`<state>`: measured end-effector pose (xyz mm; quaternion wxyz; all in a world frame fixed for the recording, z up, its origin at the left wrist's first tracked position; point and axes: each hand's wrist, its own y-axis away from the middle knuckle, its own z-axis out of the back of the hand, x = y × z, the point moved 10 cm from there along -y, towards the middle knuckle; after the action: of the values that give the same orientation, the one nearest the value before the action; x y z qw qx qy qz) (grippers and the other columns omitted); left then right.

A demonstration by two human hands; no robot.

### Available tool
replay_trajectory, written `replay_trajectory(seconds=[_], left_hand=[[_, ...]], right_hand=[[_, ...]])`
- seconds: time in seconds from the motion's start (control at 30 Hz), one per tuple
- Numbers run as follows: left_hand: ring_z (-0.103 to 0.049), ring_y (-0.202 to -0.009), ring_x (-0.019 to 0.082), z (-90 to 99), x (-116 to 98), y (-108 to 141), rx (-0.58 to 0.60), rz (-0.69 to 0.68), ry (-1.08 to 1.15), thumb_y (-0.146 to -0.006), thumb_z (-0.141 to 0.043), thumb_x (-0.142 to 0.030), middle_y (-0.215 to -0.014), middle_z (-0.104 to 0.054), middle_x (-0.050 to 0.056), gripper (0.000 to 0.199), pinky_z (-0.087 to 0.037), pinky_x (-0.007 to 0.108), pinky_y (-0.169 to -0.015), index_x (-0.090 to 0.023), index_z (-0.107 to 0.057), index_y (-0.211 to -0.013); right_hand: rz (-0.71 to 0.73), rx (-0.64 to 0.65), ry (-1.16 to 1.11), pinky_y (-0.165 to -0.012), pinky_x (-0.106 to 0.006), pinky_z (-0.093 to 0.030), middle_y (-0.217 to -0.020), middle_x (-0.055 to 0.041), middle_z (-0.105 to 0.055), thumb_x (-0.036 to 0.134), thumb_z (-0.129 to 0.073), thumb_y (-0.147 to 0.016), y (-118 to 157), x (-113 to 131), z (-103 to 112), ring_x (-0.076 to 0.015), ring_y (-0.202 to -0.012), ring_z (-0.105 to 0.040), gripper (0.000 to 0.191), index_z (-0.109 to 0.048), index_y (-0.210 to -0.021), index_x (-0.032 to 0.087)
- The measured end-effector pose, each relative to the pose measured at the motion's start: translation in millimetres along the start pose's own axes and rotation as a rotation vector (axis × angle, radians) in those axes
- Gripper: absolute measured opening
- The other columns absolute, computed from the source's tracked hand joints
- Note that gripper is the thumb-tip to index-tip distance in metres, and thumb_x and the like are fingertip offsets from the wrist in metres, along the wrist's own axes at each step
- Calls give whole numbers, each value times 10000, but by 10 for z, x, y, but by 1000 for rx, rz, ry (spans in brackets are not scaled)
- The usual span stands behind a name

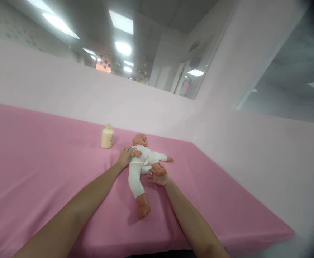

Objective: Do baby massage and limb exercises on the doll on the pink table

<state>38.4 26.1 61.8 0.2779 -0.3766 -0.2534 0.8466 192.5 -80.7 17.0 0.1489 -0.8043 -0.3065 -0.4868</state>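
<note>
A baby doll (pixel 141 155) in a white outfit lies on its back, head pointing away from me. My left hand (pixel 125 157) rests against the doll's side by its arm, fingers laid out over the white cloth; its thumb is hard to make out. Palm up, my right hand (pixel 158 178) has its fingers curled around one lower leg of the doll, just by the bare foot (pixel 161 172). That leg is bent and raised. The doll's other leg (pixel 137 182) stretches towards me, its bare foot on the pink cover.
A pale yellow bottle (pixel 107 138) stands upright to the left of the doll's head. The pink-covered table (pixel 65 154) meets a white wall (pixel 146 107) at the back. Glass panels (pixel 135 46) sit above that wall. The table's front edge is close to me.
</note>
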Motion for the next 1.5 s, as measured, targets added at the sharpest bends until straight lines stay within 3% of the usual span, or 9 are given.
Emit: replay_trajectory(seconds=[0.17, 0.33, 0.6, 0.97, 1.07, 1.2, 1.5], left_hand=[[-454, -1263, 290, 8, 16, 8, -9, 17, -5, -931, -416, -220, -1350, -560, 126, 445, -360, 501, -1094, -207, -596, -1338], [-464, -1250, 284, 1, 54, 10, -28, 19, 0, -958, -383, -257, -1327, -575, 132, 440, -354, 503, -1097, -187, -576, -1347], [-472, -1239, 284, -20, 205, 12, -55, 34, 8, -979, -347, -312, -1301, -592, 135, 429, -352, 515, -1093, -186, -566, -1325], [-458, -1256, 280, -35, 269, 15, -34, 51, 5, -980, -333, -334, -1320, -588, 124, 439, -332, 519, -1106, -185, -564, -1322], [-459, -1262, 276, -21, 267, 23, -36, 58, 9, -984, -337, -352, -1326, -588, 122, 437, -327, 512, -1113, -192, -571, -1317], [-467, -1258, 278, 6, 203, 32, -39, 45, 11, -986, -340, -368, -1330, -597, 122, 435, -324, 508, -1115, -194, -584, -1301], [-496, -1231, 278, 50, 140, 23, -45, 53, -3, -980, -342, -355, -1307, -621, 115, 422, -340, 505, -1099, -194, -594, -1278]], right_hand=[[-1, 71, 1, -741, -372, -524, -707, -11, -498, 782, -550, -726, -36, -20, -22, -167, -746, -559, 590, -421, -615, 217], [25, 106, 14, -750, -394, -481, -697, -5, -476, 763, -288, -863, -40, -30, -55, -152, -739, -550, 616, -408, -602, 218], [3, 97, 5, -818, -414, -517, -682, -20, -507, 836, -506, -725, -24, -35, -103, -172, -723, -545, 619, -447, -614, 229], [28, 44, 16, -825, -427, -500, -696, -3, -506, 806, -163, -859, -55, -13, -178, -138, -726, -545, 686, -440, -656, 213], [48, 95, -24, -846, -422, -504, -713, -15, -513, 799, -244, -860, -84, -4, -196, -148, -749, -550, 652, -453, -671, 211], [79, 257, -95, -873, -419, -527, -731, -39, -527, 784, -483, -794, -123, -3, -262, -186, -760, -564, 577, -479, -686, 217], [70, 278, -110, -898, -436, -493, -763, -49, -546, 769, -466, -816, -129, -26, -226, -196, -821, -592, 576, -483, -696, 206]])
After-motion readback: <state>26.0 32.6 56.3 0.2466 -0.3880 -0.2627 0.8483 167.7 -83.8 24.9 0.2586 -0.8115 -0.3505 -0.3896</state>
